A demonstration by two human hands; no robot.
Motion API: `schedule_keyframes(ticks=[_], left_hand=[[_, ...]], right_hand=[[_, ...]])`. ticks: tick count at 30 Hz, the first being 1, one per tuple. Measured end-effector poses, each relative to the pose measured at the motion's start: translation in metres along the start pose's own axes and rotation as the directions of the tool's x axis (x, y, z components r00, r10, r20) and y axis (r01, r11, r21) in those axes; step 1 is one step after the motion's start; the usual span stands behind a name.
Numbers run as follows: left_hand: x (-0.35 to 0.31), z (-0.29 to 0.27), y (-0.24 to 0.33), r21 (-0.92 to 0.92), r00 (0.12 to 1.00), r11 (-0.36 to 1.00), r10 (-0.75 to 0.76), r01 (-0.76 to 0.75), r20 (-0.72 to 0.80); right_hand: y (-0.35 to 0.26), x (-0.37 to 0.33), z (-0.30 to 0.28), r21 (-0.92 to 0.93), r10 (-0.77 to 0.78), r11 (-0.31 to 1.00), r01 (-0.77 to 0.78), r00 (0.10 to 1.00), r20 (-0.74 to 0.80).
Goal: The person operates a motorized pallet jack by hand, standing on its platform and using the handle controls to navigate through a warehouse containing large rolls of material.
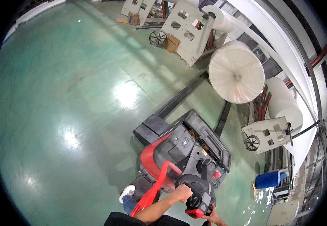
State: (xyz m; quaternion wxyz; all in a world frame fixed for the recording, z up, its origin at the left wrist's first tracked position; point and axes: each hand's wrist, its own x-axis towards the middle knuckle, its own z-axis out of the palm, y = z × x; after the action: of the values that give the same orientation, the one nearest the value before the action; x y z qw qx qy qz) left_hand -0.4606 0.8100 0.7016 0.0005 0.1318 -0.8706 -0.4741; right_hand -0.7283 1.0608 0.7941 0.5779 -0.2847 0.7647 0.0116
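Observation:
Below me stands a red and grey electric pallet truck [178,145]. My left hand [184,193] is closed round the left side of its black control handle [196,199]. At the handle's right side my right hand [211,216] curls its fingers round the grip, partly cut off by the handle. A red side guard rail [154,192] runs beside my left forearm. Two dark forks [184,94] reach ahead toward a large roll wrapped in clear film [237,71]. Whether the roll rests on the fork tips I cannot tell.
Pale metal machine frames with handwheels stand beyond the forks [188,32] and to the right [267,133], with another white roll [282,100] behind. A blue drum [267,180] lies at the right. Cardboard boxes [172,43] sit by the far frame. Green floor [65,98] spreads left.

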Motion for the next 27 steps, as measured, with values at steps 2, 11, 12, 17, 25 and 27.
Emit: schedule_keyframes(ticks=[2, 11, 12, 17, 25, 27], left_hand=[[0.002, 0.007, -0.013, -0.018, 0.999, 1.000, 0.014, -0.015, -0.033], [0.009, 0.041, -0.043, -0.067, 0.999, 0.997, 0.024, -0.028, -0.049], [0.010, 0.047, -0.044, -0.092, 0.998, 0.995, 0.024, -0.029, -0.052], [0.020, 0.075, -0.056, -0.097, 0.997, 0.994, 0.048, -0.054, -0.064], [0.031, 0.112, -0.064, -0.146, 0.988, 0.987, 0.043, -0.064, -0.146], [0.031, 0.118, -0.063, -0.148, 0.990, 0.987, 0.044, -0.064, -0.135]], right_hand=[[0.001, 0.008, 0.006, 0.077, 0.067, 0.995, -0.066, 0.998, -0.009], [0.017, 0.055, 0.007, 0.040, 0.064, 0.997, -0.067, 0.996, 0.068], [0.019, 0.061, 0.005, 0.040, 0.070, 0.997, -0.073, 0.994, 0.080], [0.032, 0.073, 0.010, 0.090, 0.100, 0.990, -0.108, 0.991, 0.092], [0.049, 0.085, 0.010, 0.116, 0.137, 0.981, -0.153, 0.981, 0.138], [0.056, 0.081, 0.016, 0.145, 0.150, 0.974, -0.173, 0.976, 0.156]])
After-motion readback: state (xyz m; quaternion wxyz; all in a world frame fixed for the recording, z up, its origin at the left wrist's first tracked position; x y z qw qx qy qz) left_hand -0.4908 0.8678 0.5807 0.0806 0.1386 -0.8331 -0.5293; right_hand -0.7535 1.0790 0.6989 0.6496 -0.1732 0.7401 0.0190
